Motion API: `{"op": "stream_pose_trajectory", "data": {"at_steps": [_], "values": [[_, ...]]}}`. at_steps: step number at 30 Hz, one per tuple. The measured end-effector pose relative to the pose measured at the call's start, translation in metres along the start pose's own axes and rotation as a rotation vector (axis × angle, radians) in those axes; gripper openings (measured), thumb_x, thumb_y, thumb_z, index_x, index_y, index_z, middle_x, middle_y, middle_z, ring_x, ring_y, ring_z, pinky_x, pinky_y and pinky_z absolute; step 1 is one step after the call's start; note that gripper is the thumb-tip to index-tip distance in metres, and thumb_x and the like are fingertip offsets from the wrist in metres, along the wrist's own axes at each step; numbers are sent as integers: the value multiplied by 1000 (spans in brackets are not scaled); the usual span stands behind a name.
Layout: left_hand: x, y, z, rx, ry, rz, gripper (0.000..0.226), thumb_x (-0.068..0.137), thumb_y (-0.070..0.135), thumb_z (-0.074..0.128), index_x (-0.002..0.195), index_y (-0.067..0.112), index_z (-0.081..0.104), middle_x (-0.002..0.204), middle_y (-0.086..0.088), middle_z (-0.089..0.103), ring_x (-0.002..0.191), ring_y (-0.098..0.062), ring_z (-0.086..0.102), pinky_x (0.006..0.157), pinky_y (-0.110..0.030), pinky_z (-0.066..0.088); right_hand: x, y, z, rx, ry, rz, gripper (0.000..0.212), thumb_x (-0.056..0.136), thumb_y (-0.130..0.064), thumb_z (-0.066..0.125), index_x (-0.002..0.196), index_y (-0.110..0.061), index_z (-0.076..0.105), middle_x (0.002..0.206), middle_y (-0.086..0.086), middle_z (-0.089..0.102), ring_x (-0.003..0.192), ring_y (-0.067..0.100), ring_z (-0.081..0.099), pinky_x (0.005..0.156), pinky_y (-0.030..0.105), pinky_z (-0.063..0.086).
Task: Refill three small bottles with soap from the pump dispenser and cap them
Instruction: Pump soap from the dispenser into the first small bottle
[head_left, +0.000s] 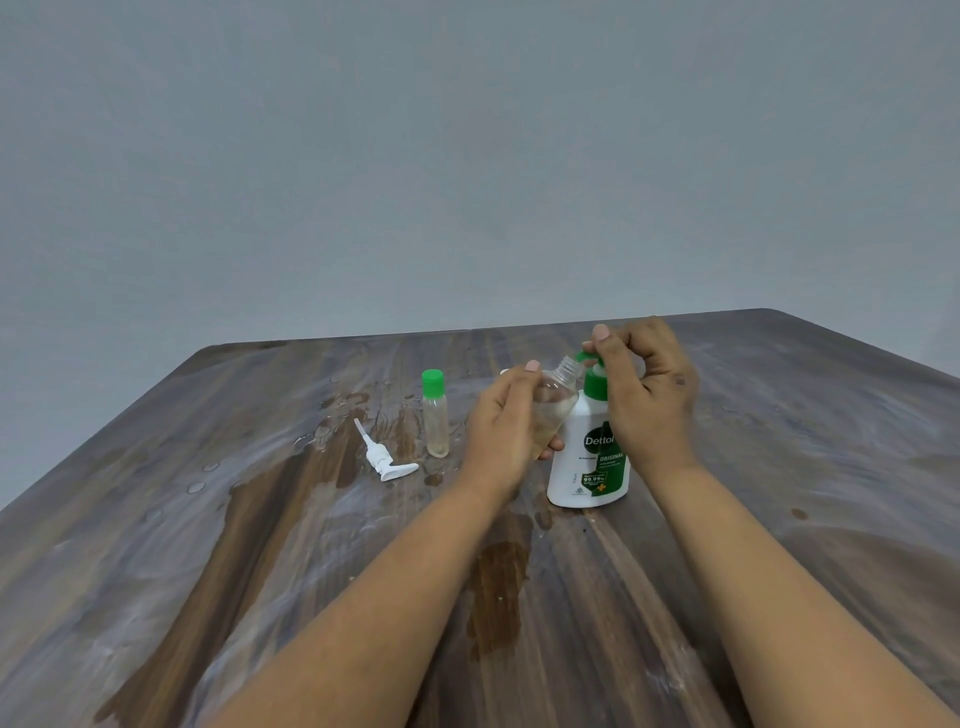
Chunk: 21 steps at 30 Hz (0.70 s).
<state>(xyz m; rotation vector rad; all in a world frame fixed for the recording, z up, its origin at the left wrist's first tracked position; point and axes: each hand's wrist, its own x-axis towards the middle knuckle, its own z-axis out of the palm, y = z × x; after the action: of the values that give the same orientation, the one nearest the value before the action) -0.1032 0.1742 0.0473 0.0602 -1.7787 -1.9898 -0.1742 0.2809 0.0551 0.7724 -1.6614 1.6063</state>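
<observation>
The left hand (501, 426) grips 1 small clear plastic bottle (556, 402) around its body, fingers curled behind it and thumb up along its near side. The bottle is tilted, its open threaded neck pointing toward 1 o'clock, and a little pale yellowish liquid sits in its lower part. The right hand (647, 387) pinches a small green plastic cap (586, 357) between thumb and forefinger, just at the bottle's open neck; whether the cap touches the threads cannot be told.

Directly behind both hands stands the white Dettol soap bottle with green label and green collar (589, 457), upright on the dark streaked wooden table (779, 519). Its pump is off: the white plastic pump head with dip tube (382, 454) lies flat on the table at 9 o'clock from the soap bottle, well apart from it.

Between the pump head and the left hand stands 1 second small clear bottle with a green cap fitted (435, 415), upright, with a shallow layer of yellowish liquid at the bottom. Wet patches and droplets (332, 415) mark the table around the pump head.
</observation>
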Motion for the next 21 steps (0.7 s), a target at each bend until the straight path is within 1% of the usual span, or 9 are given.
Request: {"op": "stream_pose_trajectory", "data": {"at_steps": [3,8,12,15,17,19,21], "values": [[-1,1,0,-1,0,-2,31,104,30,41,87,15,61,84,-2,68,44,-13,55,43,-20,42,1,2,-1,-18,-7,-13,25,93,-25,60,73,-14,68,75,5,57,74,12,55,68,26,44],[-1,1,1,0,13,-13,31,104,31,41,87,14,61,90,-6,67,44,-14,55,43,-20,42,-2,2,0,4,11,-8,23,97,-22,57,77,-16,67,80,5,61,79,6,57,72,20,44],[0,0,1,-4,15,-17,31,104,31,41,89,12,61,88,-5,67,44,-13,55,43,-19,42,-1,1,-1,34,-7,13,23,96,-21,57,75,-25,64,79,1,60,79,3,56,72,17,43],[0,0,0,-3,14,-16,31,104,30,41,88,13,62,86,-3,68,44,-13,55,43,-20,42,1,2,-1,2,-16,12,22,93,-20,57,72,-19,64,75,-2,56,75,1,53,70,14,41],[0,0,0,-4,13,-19,32,104,31,41,88,13,62,86,-5,67,44,-13,55,43,-20,42,1,3,-1,-1,-21,15,22,93,-20,58,71,-19,64,75,1,56,74,2,53,69,16,41],[-1,0,-1,-1,12,-15,32,104,31,41,87,14,62,86,-6,66,45,-13,56,43,-20,43,1,3,0,0,-17,-3,22,94,-20,57,73,-19,64,76,3,57,75,2,53,69,16,41],[-1,0,0,5,9,-9,31,104,31,41,87,15,61,89,-6,67,46,-14,56,44,-21,43,-1,3,1,12,1,-18,22,96,-21,56,77,-18,65,79,1,58,78,1,55,71,14,41]]}}
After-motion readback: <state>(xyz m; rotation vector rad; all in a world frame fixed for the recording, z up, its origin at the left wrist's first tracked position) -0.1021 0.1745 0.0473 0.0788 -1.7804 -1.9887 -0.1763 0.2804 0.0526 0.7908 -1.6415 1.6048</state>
